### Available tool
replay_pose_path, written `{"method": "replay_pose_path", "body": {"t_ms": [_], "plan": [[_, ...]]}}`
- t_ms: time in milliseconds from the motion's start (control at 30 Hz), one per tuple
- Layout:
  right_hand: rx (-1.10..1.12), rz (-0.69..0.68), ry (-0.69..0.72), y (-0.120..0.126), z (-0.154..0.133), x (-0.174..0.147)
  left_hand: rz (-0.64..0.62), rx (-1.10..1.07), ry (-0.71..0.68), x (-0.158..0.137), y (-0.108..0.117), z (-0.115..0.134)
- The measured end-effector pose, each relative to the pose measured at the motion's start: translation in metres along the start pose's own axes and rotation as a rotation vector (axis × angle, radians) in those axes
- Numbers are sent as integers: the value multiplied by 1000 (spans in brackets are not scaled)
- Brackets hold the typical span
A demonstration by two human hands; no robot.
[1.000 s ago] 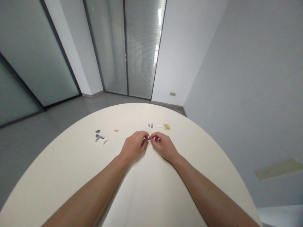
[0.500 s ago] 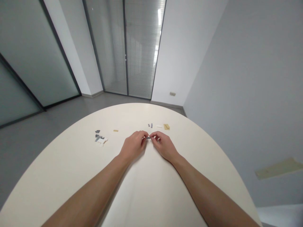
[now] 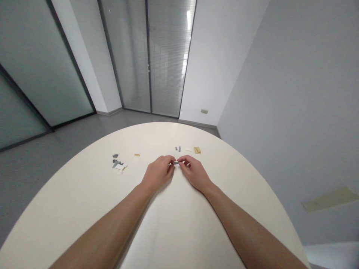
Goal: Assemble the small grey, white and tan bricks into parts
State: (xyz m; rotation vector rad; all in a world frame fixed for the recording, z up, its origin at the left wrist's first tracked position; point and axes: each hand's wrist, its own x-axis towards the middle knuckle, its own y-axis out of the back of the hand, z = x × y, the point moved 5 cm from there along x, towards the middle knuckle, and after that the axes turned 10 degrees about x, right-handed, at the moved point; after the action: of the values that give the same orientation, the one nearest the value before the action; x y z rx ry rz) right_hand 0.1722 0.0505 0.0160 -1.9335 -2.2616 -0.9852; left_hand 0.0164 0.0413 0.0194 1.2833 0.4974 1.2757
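Note:
Between my two hands is a small dark grey piece (image 3: pixel 176 163), perhaps a toy building brick, too small to make out fully. My left hand (image 3: pixel 160 170) pinches its left end with thumb and fingertips. At its right end, the thumb and fingers of my right hand (image 3: pixel 194 171) are closed on it too. Just beyond the hands lie two small grey pieces (image 3: pixel 180 148), a thin white piece (image 3: pixel 188 150) and a tan square piece (image 3: pixel 197 150) with something tan on top.
A round white table (image 3: pixel 168 231) spreads under both forearms. To the left are a small pile of grey and white pieces (image 3: pixel 120 166), a dark grey piece (image 3: pixel 115 155) and a narrow tan piece (image 3: pixel 137 155). Glass panels (image 3: pixel 168 56) and walls stand behind.
Hardly anything differs. The fingertips have shifted slightly around the grey piece, which shows a little more plainly; both hands stay in the same place.

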Motion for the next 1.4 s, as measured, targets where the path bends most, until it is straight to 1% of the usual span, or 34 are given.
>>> {"method": "replay_pose_path", "body": {"t_ms": [433, 933, 1400], "plan": [[7, 3, 9, 0, -1, 0, -4, -1, -2, 1, 0, 0], [-21, 1, -5, 0, 2, 0, 35, -1, 5, 0, 2, 1], [-25, -13, -6, -1, 1, 0, 29, -12, 3, 0, 1, 0]]}}
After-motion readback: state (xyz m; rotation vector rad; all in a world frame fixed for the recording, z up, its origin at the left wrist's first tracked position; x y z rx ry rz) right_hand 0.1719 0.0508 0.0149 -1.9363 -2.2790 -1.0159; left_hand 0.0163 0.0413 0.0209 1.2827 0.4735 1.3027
